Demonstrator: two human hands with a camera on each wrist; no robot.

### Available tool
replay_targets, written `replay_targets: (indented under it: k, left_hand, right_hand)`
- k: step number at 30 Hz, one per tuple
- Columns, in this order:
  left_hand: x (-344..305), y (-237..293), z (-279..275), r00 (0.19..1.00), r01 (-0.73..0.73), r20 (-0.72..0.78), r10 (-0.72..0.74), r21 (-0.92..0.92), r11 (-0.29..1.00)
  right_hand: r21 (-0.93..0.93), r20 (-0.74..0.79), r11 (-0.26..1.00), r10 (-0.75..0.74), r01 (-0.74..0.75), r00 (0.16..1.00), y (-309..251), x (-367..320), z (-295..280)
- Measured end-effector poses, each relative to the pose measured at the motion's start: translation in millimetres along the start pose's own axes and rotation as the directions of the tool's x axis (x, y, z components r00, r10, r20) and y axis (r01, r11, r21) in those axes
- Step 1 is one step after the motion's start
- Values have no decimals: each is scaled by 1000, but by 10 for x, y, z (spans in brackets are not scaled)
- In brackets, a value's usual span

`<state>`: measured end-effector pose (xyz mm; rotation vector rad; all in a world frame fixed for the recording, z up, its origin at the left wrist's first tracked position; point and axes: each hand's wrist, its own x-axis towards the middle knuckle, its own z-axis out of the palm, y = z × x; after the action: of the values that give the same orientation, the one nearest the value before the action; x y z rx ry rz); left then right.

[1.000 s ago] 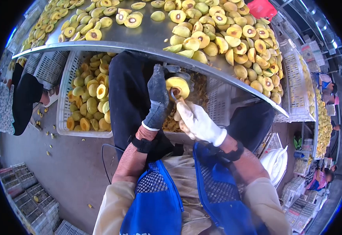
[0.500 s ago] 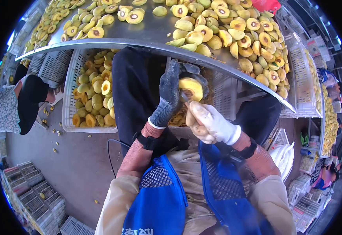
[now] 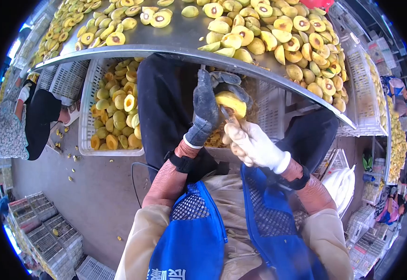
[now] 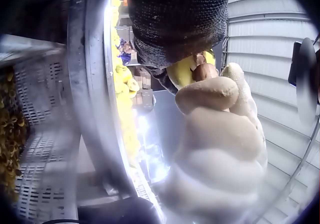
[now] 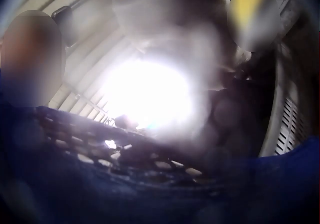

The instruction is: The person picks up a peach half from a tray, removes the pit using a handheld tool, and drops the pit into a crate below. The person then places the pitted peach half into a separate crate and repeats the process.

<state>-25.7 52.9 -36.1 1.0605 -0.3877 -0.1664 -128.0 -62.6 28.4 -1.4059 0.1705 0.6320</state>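
Note:
My left hand (image 3: 206, 103), in a dark grey knit glove, holds a yellow peach half (image 3: 232, 100) just below the table edge. In a white glove, my right hand (image 3: 259, 148) grips a small pitting tool (image 3: 225, 113) by its handle, and the metal tip lies against the cut face of the peach. The left wrist view shows the white glove (image 4: 220, 134) curled round the brownish handle (image 4: 206, 72), close against the dark glove (image 4: 180, 21) and the peach (image 4: 183, 75). Glare and blue mesh fill most of the right wrist view.
A metal table (image 3: 177, 30) carries heaps of peach halves (image 3: 301, 46) with pits. Left of my knee stands a white crate (image 3: 112, 152) of hollowed halves. Another crate (image 3: 269, 100) with scraps sits under the hands. Someone in a patterned top (image 3: 7, 126) is at far left.
The peach half has tilted in the left hand, and the tool's tip has shifted across its cut face. Both hands have moved slightly right in the head view as the whole scene shifted.

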Motion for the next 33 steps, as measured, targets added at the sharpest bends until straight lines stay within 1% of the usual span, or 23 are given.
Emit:
replay_targets:
  k: [2,4,5,8,10,11,13,15,16,17,18,20,21,22,23,24,25,27,28,29,30,32,33]
  left_hand:
    - [-42,66,45,990,131,81,-115,-247,960]
    - [-56,-273,-42,992,118,-10,-125,-249,961]
    - [-61,-562,-144,992,104,-49,-120,-255,961]
    - [-63,-238,62,976,212,53,-212,-467,858]
    - [-42,-100,114,961,272,135,-243,-642,717]
    - [-25,-277,51,975,173,-30,-222,-527,832]
    - [84,-329,13,972,58,-186,-144,-404,913]
    - [167,-287,-18,945,32,-240,-224,-611,791]
    - [158,-129,29,954,-37,-265,-141,-572,819]
    - [201,-181,-88,949,-70,-295,-109,-536,841]
    - [257,-223,-227,944,-100,-320,-77,-503,859]
    - [249,124,-298,888,-284,-409,209,-131,950]
    - [242,305,-359,838,-343,-439,324,37,939]
    - [272,453,-491,751,-378,-432,500,339,861]
    - [299,602,-623,634,-342,-409,656,613,712]
    - [328,727,-756,492,-203,-195,848,922,329]
    - [327,785,-993,410,-149,-271,871,922,357]
    - [326,909,-1210,302,-176,-379,875,879,442]
    - [327,996,-1216,284,-255,-419,862,834,489]
    - [303,1021,-1150,313,-300,-466,828,778,552]
    - [270,1001,-1077,356,-197,-295,887,904,380]
    - [210,926,-882,486,-15,43,873,999,-41]
    - [196,908,-700,577,-136,-28,816,982,130]
  right_hand:
    - [34,-39,998,54,-53,998,-23,-15,88]
    - [49,-23,987,158,-156,987,44,-25,47]
    - [80,-10,986,150,-149,989,79,-27,45]
    - [277,181,946,122,-170,976,128,-9,3]
    - [296,161,944,99,-144,982,121,4,28]
    - [305,139,946,73,-113,988,151,31,43]
    - [324,39,944,55,-65,998,182,108,104]
    - [356,4,934,-18,15,1000,186,95,134]
    - [372,-16,927,-54,56,998,176,90,135]
    - [466,-12,885,29,-20,1000,124,76,95]
    - [545,0,839,20,-17,1000,146,88,27]
    - [626,26,775,94,-89,995,194,115,-144]
    - [536,-38,840,123,-84,992,102,86,-169]
    - [442,-101,893,148,-89,984,-22,61,-161]
    - [344,-162,933,167,-103,972,-114,54,-175]
    - [289,-163,953,148,-96,975,-166,76,-249]
    - [170,-234,984,94,-55,968,-267,111,-279]
    - [-115,-343,993,-38,-2,939,-490,234,-336]
    - [-215,-328,974,-135,65,935,-599,308,-389]
    - [-324,-348,938,-239,124,907,-642,459,-491]
    - [-430,-354,886,-342,173,871,-652,639,-616]
    - [-665,-408,742,-462,91,787,-772,919,-822]
    - [-871,-365,489,-576,-50,732,-764,1140,-1030]
